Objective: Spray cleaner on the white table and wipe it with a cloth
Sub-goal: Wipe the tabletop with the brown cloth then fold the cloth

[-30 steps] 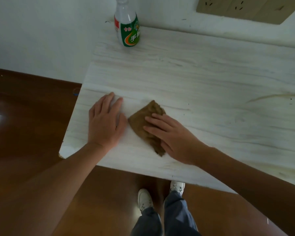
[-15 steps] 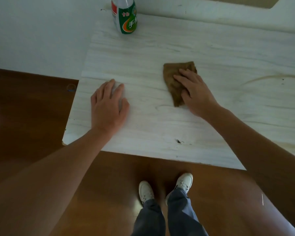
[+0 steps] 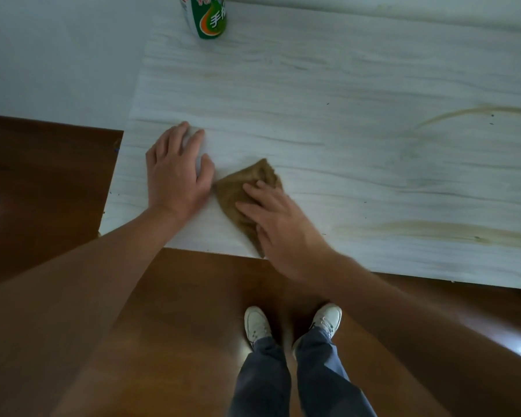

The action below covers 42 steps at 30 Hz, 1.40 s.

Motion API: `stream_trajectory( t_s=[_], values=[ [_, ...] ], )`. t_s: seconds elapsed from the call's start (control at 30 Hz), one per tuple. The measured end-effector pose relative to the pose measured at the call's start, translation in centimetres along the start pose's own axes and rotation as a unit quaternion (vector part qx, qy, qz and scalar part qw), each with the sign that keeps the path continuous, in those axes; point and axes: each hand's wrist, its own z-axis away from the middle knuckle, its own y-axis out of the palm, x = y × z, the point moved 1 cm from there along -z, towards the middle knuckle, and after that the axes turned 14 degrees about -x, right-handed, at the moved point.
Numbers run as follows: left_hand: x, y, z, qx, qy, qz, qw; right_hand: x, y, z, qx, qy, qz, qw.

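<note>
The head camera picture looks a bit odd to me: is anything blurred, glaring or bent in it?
In the head view, the right hand on the brown cloth is slightly smeared; the left hand is sharper. The floor shows glare at both side edges. The white table edge bows from the wide lens. The bottle is cropped.

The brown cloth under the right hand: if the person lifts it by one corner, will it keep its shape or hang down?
The cloth would probably hang limp: it lies flat and creased under the right hand. It seems light, since it looks thin. One end reaches the table edge, so a push toward the person may drop it.
</note>
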Motion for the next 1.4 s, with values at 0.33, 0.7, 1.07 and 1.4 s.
stream_trajectory(
  t_s=[0.33,0.7,1.07,1.4],
  values=[
    [-0.2,-0.1,0.1,0.007,-0.013,0.001,1.000,-1.4,1.5,5.0,0.004,-0.138,0.018,0.990],
    [-5.3,-1.0,2.4,0.010,-0.001,0.016,1.000,-13.7,-7.5,1.0,-0.066,0.004,0.067,0.996],
    [-11.8,1.6,5.7,0.053,0.029,0.008,0.998,-11.9,-7.0,4.9,0.054,-0.183,0.050,0.980],
    [-13.4,1.5,4.1,0.059,0.019,-0.024,0.998,-21.4,-11.4,-4.9,-0.062,-0.069,0.082,0.992]
  ],
)
